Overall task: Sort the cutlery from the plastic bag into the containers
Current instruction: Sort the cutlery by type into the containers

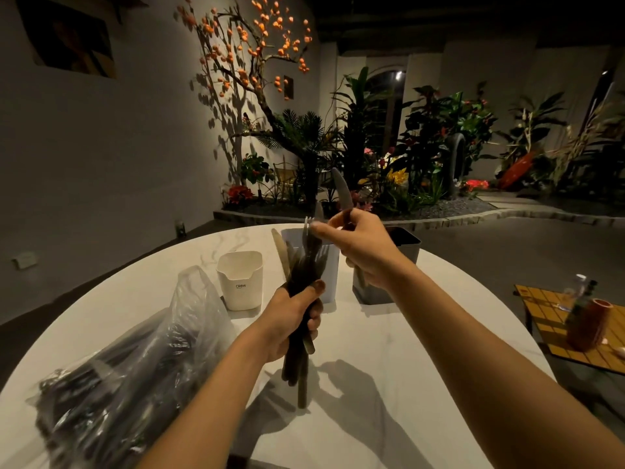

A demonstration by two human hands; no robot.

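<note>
Cutlery (306, 265), a dark-handled bundle, stands clenched in the left hand (287, 319); the right hand (362, 248) pinches one grey-bladed knife (340, 189), best drawn straight up, clear.

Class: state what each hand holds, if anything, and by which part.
Left hand grips a bundle of dark-handled metal cutlery round the handles. Right hand pinches one dark-handled knife by its handle, blade up.

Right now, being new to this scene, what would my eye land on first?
At centre, the left hand grips a cutlery bundle and the right hand holds a knife blade-up by the containers. A bulging bag lies lower left on the table; an orange-fruited tree glows at the back.
</note>
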